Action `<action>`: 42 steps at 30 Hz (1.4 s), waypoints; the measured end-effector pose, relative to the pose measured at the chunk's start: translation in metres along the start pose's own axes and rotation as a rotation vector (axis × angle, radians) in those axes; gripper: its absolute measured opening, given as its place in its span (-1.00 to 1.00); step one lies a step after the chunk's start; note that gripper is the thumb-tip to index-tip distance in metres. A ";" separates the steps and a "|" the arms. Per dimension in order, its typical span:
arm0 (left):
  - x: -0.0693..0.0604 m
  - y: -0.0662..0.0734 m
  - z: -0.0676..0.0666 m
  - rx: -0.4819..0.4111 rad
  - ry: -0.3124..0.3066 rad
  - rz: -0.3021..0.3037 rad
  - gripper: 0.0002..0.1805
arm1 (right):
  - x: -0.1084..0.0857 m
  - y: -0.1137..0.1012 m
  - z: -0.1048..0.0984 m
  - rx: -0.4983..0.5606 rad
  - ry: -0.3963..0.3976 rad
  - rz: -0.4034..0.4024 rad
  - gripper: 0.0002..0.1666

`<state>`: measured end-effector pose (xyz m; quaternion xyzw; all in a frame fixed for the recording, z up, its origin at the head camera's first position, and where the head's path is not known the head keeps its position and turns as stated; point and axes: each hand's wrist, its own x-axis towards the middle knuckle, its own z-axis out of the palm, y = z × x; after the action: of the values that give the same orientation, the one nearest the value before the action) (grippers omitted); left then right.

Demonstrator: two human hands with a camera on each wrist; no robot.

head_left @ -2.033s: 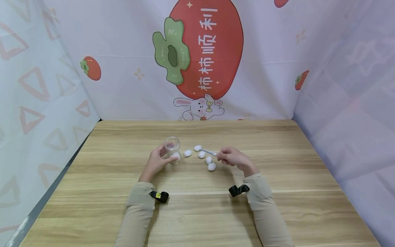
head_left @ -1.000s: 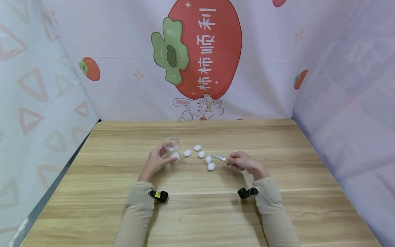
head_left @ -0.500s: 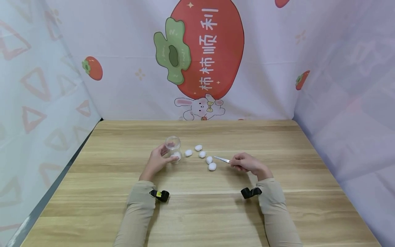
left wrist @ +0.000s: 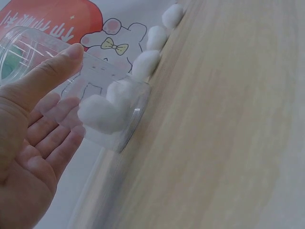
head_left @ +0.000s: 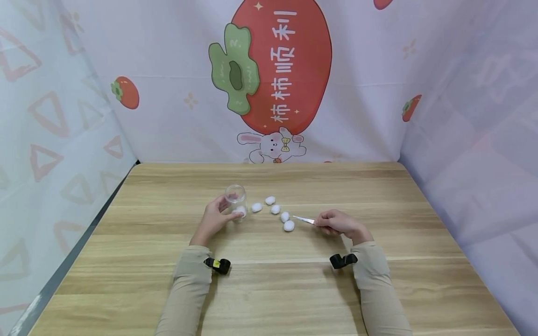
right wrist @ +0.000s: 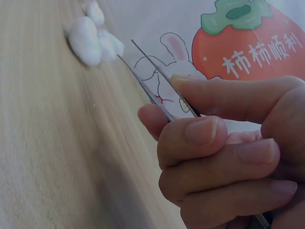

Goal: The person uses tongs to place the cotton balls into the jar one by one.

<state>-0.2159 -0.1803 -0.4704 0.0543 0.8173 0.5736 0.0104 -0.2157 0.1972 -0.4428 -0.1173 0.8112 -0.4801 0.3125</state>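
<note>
With thumb and fingers round it, my left hand [head_left: 213,221] holds a clear open-topped jar [head_left: 236,196] upright on the table. White cotton balls [left wrist: 102,112] lie at the jar's bottom, seen through its wall in the left wrist view. My right hand [head_left: 339,223] pinches metal tweezers [head_left: 303,219]. Their tips are apart with nothing between them, as the right wrist view shows. They point left at a loose cotton ball [head_left: 285,216], a short gap away. Several cotton balls, among them one nearest the jar [head_left: 257,207], lie scattered between the two hands.
The wooden table [head_left: 269,289] stretches in front of both forearms. A printed white curtain [head_left: 168,121] with persimmon drawings hangs along its back edge. Pale curtains stand at the left and right sides. Each wrist wears a black camera, such as the right one [head_left: 343,261].
My right hand has drawn back to the right with the tweezers, away from the farthest cotton ball. The left hand and jar stay in place, and the loose cotton balls lie as before.
</note>
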 end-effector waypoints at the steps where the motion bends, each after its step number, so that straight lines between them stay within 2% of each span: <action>1: 0.000 0.000 0.000 0.000 0.000 -0.003 -0.24 | 0.000 0.001 -0.001 -0.003 -0.005 0.005 -0.61; 21: 0.001 -0.002 0.001 0.007 0.000 -0.018 -0.18 | 0.002 0.012 -0.005 -0.053 -0.049 0.041 -0.64; 30: 0.001 -0.001 0.001 0.009 0.005 -0.015 -0.23 | 0.004 0.016 -0.005 -0.033 -0.098 -0.008 -0.70; 36: 0.001 0.000 0.001 0.014 0.000 -0.021 -0.20 | 0.007 0.015 0.000 -0.030 -0.057 0.062 -0.71; 42: 0.000 0.000 0.000 0.012 -0.004 -0.029 -0.19 | 0.009 0.014 0.001 -0.033 -0.067 0.058 -0.70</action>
<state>-0.2156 -0.1805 -0.4705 0.0439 0.8214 0.5683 0.0200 -0.2210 0.1992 -0.4588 -0.1148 0.8111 -0.4532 0.3514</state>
